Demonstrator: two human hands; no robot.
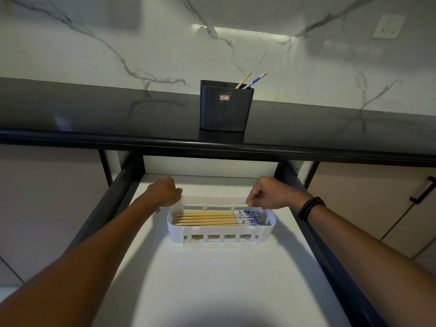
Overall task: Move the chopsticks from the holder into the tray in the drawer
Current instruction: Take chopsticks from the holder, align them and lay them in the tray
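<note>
Between the left hand [165,193] and right hand [269,194], the tray [221,233] is white, its chopsticks [205,218] tan with blue-and-white patterned ends; beyond the hands, a dark grey holder [224,112] and a grey-veined white wall [94,55].

A single wide-angle camera sat on the person's head, close above the open drawer [212,279], looking forward and down across it toward the desk [94,109] edge and the marble wall [141,43] behind.
</note>
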